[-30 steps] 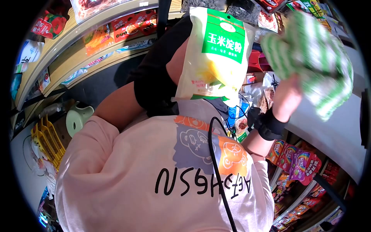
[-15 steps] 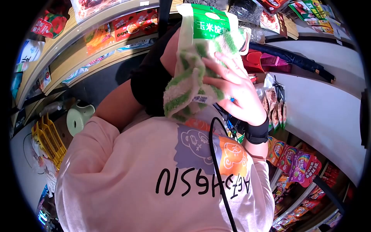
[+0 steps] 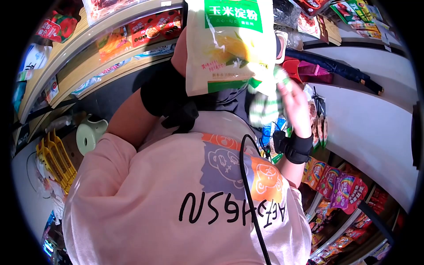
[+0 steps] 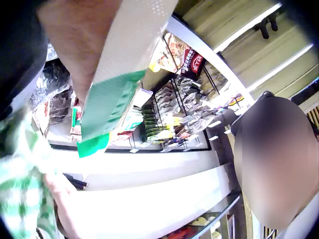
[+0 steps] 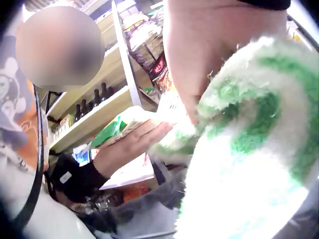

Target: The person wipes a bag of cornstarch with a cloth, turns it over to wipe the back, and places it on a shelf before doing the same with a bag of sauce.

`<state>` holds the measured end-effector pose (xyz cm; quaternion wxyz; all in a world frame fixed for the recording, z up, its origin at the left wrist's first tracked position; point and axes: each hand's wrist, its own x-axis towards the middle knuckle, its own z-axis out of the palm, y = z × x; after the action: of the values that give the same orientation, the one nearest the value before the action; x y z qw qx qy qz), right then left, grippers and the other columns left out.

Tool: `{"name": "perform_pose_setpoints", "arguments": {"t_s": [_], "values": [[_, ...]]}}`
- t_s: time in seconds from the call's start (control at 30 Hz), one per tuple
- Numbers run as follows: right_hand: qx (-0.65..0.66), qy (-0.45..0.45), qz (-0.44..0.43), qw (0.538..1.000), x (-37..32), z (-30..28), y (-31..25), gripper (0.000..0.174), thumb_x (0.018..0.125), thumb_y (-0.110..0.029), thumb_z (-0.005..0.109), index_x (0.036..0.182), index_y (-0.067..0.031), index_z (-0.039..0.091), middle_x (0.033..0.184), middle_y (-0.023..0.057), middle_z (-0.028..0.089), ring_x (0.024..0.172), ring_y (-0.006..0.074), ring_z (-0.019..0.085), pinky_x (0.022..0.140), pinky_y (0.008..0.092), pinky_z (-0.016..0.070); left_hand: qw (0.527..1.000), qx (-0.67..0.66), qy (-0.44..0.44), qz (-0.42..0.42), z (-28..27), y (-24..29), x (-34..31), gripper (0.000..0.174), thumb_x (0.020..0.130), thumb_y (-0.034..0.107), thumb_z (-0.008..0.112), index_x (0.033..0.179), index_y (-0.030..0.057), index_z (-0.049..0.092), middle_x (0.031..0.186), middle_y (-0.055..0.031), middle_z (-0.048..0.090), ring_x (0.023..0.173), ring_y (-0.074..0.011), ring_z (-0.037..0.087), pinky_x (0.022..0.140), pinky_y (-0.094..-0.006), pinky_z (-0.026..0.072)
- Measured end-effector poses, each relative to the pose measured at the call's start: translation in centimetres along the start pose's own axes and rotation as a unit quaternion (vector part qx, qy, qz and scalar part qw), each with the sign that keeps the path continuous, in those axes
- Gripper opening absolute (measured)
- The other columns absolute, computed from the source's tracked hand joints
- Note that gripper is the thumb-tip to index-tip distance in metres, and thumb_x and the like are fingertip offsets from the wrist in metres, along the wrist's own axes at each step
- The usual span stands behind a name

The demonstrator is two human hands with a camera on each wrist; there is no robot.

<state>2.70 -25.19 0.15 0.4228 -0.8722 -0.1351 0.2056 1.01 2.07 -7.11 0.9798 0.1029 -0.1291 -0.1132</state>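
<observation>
Seen from above, over a pale pink shirt: a cream and green packet of corn starch, raised in front of the chest with its printed front facing up toward me. My left hand is hidden behind it in this view; the right wrist view shows its fingers straight, laid along the packet and carrying it, not curled around it. My right hand, slightly blurred, pinches a fluffy green and white cloth at the packet's lower right corner; I cannot tell whether cloth and packet touch. I judge the step to be wiping the packet. To do it well, I would spread the left fingers wide as a flat backing, because the flexible film would probably buckle under a hard rub. I would gather the cloth into a compact pad, since a loose flap could snag that corner, then stroke lightly from the middle outward to the edges
</observation>
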Motion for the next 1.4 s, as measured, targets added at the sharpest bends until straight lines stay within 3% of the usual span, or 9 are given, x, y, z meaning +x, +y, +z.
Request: {"name": "perform_pose_setpoints", "arguments": {"t_s": [0.13, 0.23, 0.4, 0.53, 0.73, 0.83, 1.1, 1.27, 1.4], "values": [[0.149, 0.204, -0.048, 0.966, 1.5, 0.7, -0.3, 0.035, 0.094, -0.030, 0.050, 0.117, -0.0039, 0.053, 0.091, -0.0007, 0.060, 0.075, 0.0065, 0.054, 0.070, 0.0211, 0.0444, 1.000, -0.013, -0.020, -0.004, 0.9, -0.4, 0.2, 0.047, 0.097, 0.038, 0.033, 0.129, 0.0038, 0.041, 0.125, -0.0135, 0.050, 0.105, -0.0253, 0.054, 0.091, -0.0413, 0.0451], [0.207, 0.265, -0.142, 0.931, 1.7, 2.0, -3.6, 0.039, 0.095, -0.029, 0.048, 0.122, -0.0015, 0.048, 0.109, 0.0050, 0.056, 0.096, 0.0112, 0.052, 0.084, 0.0248, 0.0404, 0.998, -0.041, -0.049, -0.008, 2.1, -0.8, 0.5, 0.049, 0.096, 0.039, 0.032, 0.129, 0.0041, 0.041, 0.126, -0.0139, 0.049, 0.105, -0.0261, 0.054, 0.091, -0.0425, 0.0450], [-0.119, 0.071, -0.283, 0.949, 2.5, 2.0, -5.8, 0.030, 0.087, -0.017, 0.056, 0.107, 0.0061, 0.057, 0.121, 0.0234, 0.052, 0.119, 0.0339, 0.047, 0.100, 0.0366, 0.0338, 0.993, -0.098, -0.068, -0.006, 2.4, -1.1, 0.0, 0.052, 0.096, 0.043, 0.032, 0.130, 0.0046, 0.041, 0.128, -0.0144, 0.048, 0.105, -0.0275, 0.054, 0.091, -0.0445, 0.0449], [-0.122, 0.021, -0.336, 0.934, 1.3, 2.4, -5.2, 0.032, 0.083, -0.011, 0.057, 0.110, 0.0052, 0.056, 0.125, 0.0229, 0.051, 0.123, 0.0371, 0.042, 0.103, 0.0410, 0.0318, 0.999, 0.011, 0.035, -0.014, -1.8, -0.1, -0.6, 0.054, 0.095, 0.044, 0.034, 0.131, 0.0039, 0.041, 0.130, -0.0150, 0.047, 0.106, -0.0286, 0.054, 0.091, -0.0458, 0.0449], [-0.071, -0.032, -0.248, 0.966, -2.3, 1.3, -3.1, 0.027, 0.084, -0.011, 0.056, 0.105, 0.0047, 0.059, 0.114, 0.0219, 0.058, 0.112, 0.0373, 0.053, 0.096, 0.0403, 0.0394, 0.997, 0.055, 0.045, -0.018, -1.8, -0.4, 0.4, 0.051, 0.096, 0.041, 0.035, 0.130, 0.0032, 0.041, 0.128, -0.0145, 0.047, 0.106, -0.0274, 0.054, 0.090, -0.0440, 0.0453], [0.078, -0.105, -0.117, 0.984, -4.0, 0.0, -1.7, 0.029, 0.090, -0.017, 0.054, 0.108, 0.0043, 0.059, 0.104, 0.0139, 0.063, 0.095, 0.0221, 0.060, 0.084, 0.0313, 0.0442, 0.998, 0.049, 0.025, -0.012, -0.7, -0.6, 0.9, 0.050, 0.096, 0.040, 0.035, 0.129, 0.0030, 0.041, 0.127, -0.0141, 0.048, 0.105, -0.0265, 0.054, 0.090, -0.0428, 0.0456], [0.304, 0.198, 0.005, 0.932, 0.3, 1.8, 1.1, 0.035, 0.095, -0.026, 0.044, 0.113, 0.0018, 0.054, 0.106, 0.0078, 0.059, 0.092, 0.0139, 0.056, 0.083, 0.0280, 0.0432, 0.998, 0.056, 0.001, -0.001, 0.7, -0.4, 0.6, 0.045, 0.097, 0.035, 0.036, 0.127, 0.0024, 0.042, 0.124, -0.0130, 0.050, 0.104, -0.0242, 0.055, 0.088, -0.0394, 0.0464], [0.350, 0.080, -0.055, 0.932, 2.2, 4.0, -0.1, 0.040, 0.096, -0.023, 0.041, 0.125, 0.0030, 0.045, 0.120, 0.0107, 0.055, 0.109, 0.0176, 0.053, 0.095, 0.0312, 0.0391, 0.997, 0.079, 0.006, 0.013, 0.6, -0.2, -0.4, 0.043, 0.097, 0.033, 0.036, 0.126, 0.0020, 0.042, 0.122, -0.0124, 0.052, 0.103, -0.0228, 0.055, 0.087, -0.0373, 0.0469], [0.562, -0.057, -0.083, 0.821, 2.2, 4.5, -1.6, 0.041, 0.094, -0.020, 0.042, 0.127, 0.0045, 0.044, 0.122, 0.0116, 0.054, 0.110, 0.0183, 0.054, 0.094, 0.0312, 0.0415, 0.991, 0.129, 0.029, 0.037, -0.5, 0.0, -2.0, 0.041, 0.097, 0.031, 0.036, 0.125, 0.0017, 0.043, 0.120, -0.0118, 0.053, 0.102, -0.0216, 0.055, 0.086, -0.0357, 0.0473]]}}
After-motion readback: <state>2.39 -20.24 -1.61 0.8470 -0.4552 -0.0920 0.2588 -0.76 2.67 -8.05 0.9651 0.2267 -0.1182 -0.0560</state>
